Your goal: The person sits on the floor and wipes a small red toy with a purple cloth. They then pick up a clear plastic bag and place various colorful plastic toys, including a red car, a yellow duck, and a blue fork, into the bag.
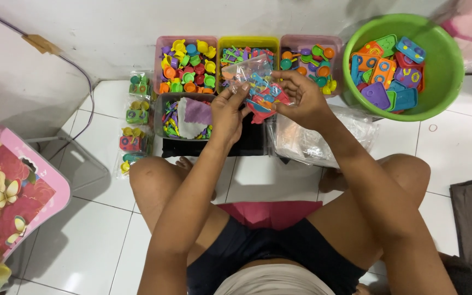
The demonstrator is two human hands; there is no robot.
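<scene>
Both hands hold a small clear bag [249, 74] of coloured toy pieces just in front of the yellow tray [248, 42] — the left hand [228, 112] pinches its mouth, the right hand [301, 98] grips its side, so it hangs open. Right of the tray stands a green tub [443, 60].

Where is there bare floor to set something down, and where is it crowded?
Bare tile lies between the pink table and the left knee, and right of the right knee, below the green basin. Crowded: the trays, filled packets and bag pile by both hands.
</scene>
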